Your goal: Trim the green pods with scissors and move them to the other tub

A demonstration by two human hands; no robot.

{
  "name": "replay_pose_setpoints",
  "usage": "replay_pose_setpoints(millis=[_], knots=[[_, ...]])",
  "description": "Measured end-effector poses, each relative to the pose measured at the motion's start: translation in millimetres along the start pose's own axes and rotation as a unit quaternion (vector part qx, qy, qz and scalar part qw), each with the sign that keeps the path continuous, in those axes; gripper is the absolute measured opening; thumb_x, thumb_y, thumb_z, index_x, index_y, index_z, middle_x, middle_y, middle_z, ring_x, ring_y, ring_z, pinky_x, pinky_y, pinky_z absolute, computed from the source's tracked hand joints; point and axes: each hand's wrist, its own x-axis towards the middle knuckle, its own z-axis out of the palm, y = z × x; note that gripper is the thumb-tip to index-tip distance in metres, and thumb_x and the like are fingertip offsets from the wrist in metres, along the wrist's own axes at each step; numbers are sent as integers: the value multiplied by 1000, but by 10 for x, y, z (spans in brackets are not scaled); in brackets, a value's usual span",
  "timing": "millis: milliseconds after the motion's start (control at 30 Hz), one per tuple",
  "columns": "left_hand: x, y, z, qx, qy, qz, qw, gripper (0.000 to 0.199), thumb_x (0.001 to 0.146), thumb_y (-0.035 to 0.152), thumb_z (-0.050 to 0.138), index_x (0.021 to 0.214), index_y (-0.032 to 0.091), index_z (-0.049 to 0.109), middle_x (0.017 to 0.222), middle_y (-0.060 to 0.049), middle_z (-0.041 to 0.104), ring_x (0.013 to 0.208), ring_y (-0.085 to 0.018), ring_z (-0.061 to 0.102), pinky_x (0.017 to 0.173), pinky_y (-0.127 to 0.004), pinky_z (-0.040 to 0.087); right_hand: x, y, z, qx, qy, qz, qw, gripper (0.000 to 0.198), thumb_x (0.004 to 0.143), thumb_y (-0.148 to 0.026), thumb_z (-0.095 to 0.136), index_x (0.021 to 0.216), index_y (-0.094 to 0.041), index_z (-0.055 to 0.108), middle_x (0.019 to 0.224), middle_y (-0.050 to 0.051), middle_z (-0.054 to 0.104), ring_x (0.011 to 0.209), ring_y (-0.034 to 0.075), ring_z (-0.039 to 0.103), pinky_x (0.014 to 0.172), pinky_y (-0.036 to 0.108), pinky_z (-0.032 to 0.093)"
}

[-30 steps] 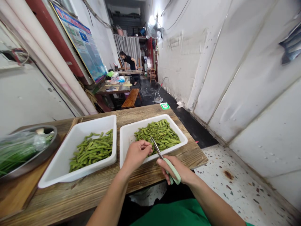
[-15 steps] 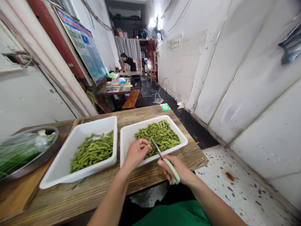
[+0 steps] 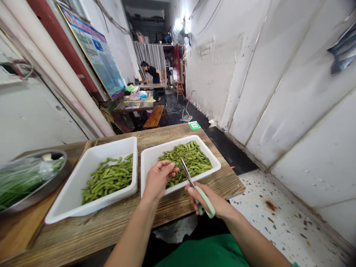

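Note:
My left hand [image 3: 158, 178] is closed in a pinch on a green soybean pod [image 3: 171, 163], above the near left part of the right white tub [image 3: 147, 157]. In my right hand [image 3: 207, 198] are scissors [image 3: 204, 200] with pale green handles, their metal blades parted a little and pointing at the pod. Many soybean pods [image 3: 194, 155] fill the right part of that tub. To the left, another white tub [image 3: 66, 196] contains a pile of pods [image 3: 111, 178].
A metal bowl [image 3: 65, 167] with bagged green vegetables stands at the left edge of the wooden table [image 3: 133, 218]. A green QR code card [image 3: 194, 125] lies at the far edge. Farther back, a person [image 3: 151, 72] bends over a table near a bench [image 3: 154, 116].
The scissor blades have parted from nearly closed. My left hand has turned and lifted slightly, and a pod now shows between its fingertips. The view has shifted a little.

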Motion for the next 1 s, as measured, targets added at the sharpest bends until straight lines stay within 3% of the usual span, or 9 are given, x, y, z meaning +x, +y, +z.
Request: replay_pose_setpoints(millis=[167, 433, 633, 700, 767, 800, 867, 933, 1000], knots=[[-11, -57, 29, 3, 17, 6, 1000, 34, 56, 28, 78, 77, 13, 56, 62, 2, 64, 61, -10, 61, 56, -18, 44, -14, -46, 18, 5, 2, 0, 1000, 43, 81, -59, 47, 84, -17, 48, 63, -5, 46, 43, 6, 46, 40, 17, 41], [-46, -128, 24, 27, -7, 8, 1000, 31, 58, 29, 77, 72, 12, 56, 60, -2, 67, 57, -9, 60, 58, -19, 45, 17, 3, -5, -36, 9, -13, 999, 43, 81, -60, 45, 78, -17, 46, 56, -6, 44, 36, 5, 43, 33, 15, 37], [-48, -181, 96, 28, 12, -12, 999, 31, 56, 29, 76, 70, 13, 53, 60, -3, 66, 60, -11, 61, 61, -22, 46, 33, -15, 40, -30, 35, 29, 999, 43, 77, -59, 52, 70, -18, 43, 48, -8, 41, 30, 5, 39, 27, 15, 34], [-23, -149, 50, 60, 18, 4, 998, 30, 58, 31, 73, 71, 14, 53, 61, -3, 66, 61, -13, 62, 62, -25, 47, 36, -25, 44, -20, 37, 43, 998, 42, 75, -59, 55, 72, -18, 44, 48, -8, 41, 30, 5, 39, 27, 15, 34], [9, -38, -109, 145, 68, 75, 984, 28, 61, 34, 69, 75, 15, 55, 64, -4, 65, 62, -15, 61, 64, -29, 48, 36, -13, 23, -6, 32, 46, 998, 42, 75, -58, 56, 76, -17, 47, 51, -8, 43, 33, 5, 41, 28, 14, 35], [21, 49, -232, 211, 110, 123, 964, 27, 64, 35, 66, 79, 15, 57, 67, -5, 66, 64, -17, 61, 66, -31, 48, 35, 3, 5, 0, 29, 44, 999, 42, 75, -58, 56, 79, -17, 48, 52, -8, 44, 35, 5, 42, 29, 14, 36], [26, 265, -531, 373, 241, 224, 868, 26, 69, 32, 60, 88, 15, 61, 80, -7, 66, 74, -20, 62, 74, -35, 47, 37, 49, -36, 10, 22, 37, 999, 41, 76, -58, 55, 86, -18, 50, 56, -7, 45, 38, 6, 44, 32, 15, 39], [10, 471, -808, 554, 318, 216, 738, 30, 73, 28, 53, 98, 15, 63, 94, -14, 66, 91, -28, 60, 82, -45, 43, 42, 99, -67, 7, 19, 30, 999, 42, 79, -58, 52, 91, -18, 50, 59, -6, 45, 41, 6, 45, 34, 16, 40], [1, 589, -955, 672, 333, 185, 635, 36, 74, 27, 51, 106, 15, 63, 113, -20, 60, 106, -37, 52, 85, -55, 37, 50, 132, -77, -4, 13, 20, 1000, 42, 80, -58, 50, 93, -18, 49, 60, -6, 45, 42, 6, 45, 36, 16, 41]])
